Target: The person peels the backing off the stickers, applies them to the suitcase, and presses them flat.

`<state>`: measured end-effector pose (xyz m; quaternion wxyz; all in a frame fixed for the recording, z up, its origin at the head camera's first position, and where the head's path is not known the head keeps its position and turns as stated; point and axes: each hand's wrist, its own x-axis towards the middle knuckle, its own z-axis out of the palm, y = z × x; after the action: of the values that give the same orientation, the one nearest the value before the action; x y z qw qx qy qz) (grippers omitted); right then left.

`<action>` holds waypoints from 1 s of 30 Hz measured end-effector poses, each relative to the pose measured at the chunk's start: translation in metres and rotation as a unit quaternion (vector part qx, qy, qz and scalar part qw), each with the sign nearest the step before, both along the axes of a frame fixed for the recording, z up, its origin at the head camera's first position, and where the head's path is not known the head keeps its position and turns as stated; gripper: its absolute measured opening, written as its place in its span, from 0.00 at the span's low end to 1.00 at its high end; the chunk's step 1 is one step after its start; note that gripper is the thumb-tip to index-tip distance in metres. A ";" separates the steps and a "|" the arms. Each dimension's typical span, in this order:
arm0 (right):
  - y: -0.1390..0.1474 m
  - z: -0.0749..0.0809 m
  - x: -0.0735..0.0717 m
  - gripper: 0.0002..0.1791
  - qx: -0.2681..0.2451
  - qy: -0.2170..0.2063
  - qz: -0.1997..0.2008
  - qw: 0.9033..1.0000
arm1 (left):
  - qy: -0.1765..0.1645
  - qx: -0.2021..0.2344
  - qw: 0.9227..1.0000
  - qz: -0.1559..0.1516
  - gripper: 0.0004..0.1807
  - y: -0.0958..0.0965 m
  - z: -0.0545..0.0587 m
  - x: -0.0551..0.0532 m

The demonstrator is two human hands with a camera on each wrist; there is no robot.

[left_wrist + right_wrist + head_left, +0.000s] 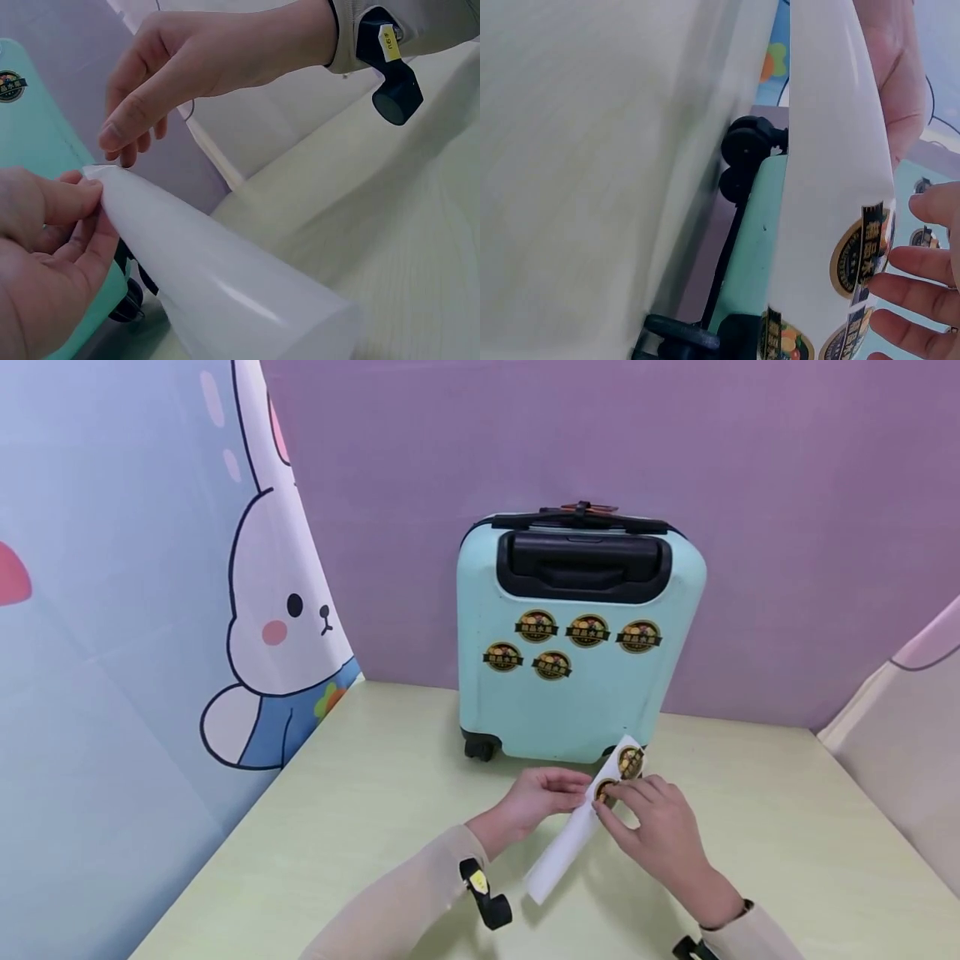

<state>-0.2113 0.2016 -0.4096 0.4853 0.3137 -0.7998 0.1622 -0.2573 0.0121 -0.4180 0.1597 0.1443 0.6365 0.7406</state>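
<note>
My left hand (543, 797) pinches the edge of a curled white sticker sheet (562, 852) between thumb and fingers. Round black-and-gold stickers (630, 762) are on the sheet's upper end. My right hand (656, 831) is over that end, its fingertips at a sticker (851, 259); a gap shows between thumb and forefinger in the right wrist view. Behind the hands stands a mint-green suitcase (555, 714), upright, with several matching stickers (587, 631) in two rows on its face. In the left wrist view the sheet hides the stickers on its other side.
The suitcase stands on a pale tabletop (375, 760), against a purple cloth backdrop (390, 527). At the left hangs a blue cloth with a cartoon rabbit (281, 610). Black casters (480, 746) are under the suitcase, and a black handle (585, 560) is recessed near its top.
</note>
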 end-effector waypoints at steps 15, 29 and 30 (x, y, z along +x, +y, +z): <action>-0.009 0.006 0.002 0.29 -0.017 0.006 0.002 1.000 | 0.021 0.033 0.998 -0.042 0.20 -0.001 0.004 0.003; -0.020 0.006 0.002 0.09 0.014 -0.037 -0.011 0.999 | 0.013 0.029 0.999 -0.005 0.15 -0.002 0.001 0.000; -0.021 0.006 0.002 0.09 0.016 -0.039 -0.012 0.999 | 0.013 0.029 0.999 -0.002 0.14 -0.002 0.001 0.000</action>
<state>-0.2090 0.1810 -0.4040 0.4506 0.3048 -0.8245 0.1557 -0.2571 0.0098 -0.4169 0.1485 0.1601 0.6168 0.7562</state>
